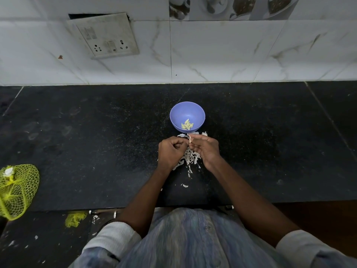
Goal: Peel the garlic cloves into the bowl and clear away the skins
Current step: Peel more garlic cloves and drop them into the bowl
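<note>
Both hands, left (172, 151) and right (205, 147), pinch one clove (190, 139) just before the bowl (187, 111), over skins (190, 158) on tabletop (96, 132); clove likely small, firm, slippery; skin papery, best nipped at tip.

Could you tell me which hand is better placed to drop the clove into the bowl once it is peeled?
Probably the right hand: its fingers hold the clove just short of the bowl.
</note>
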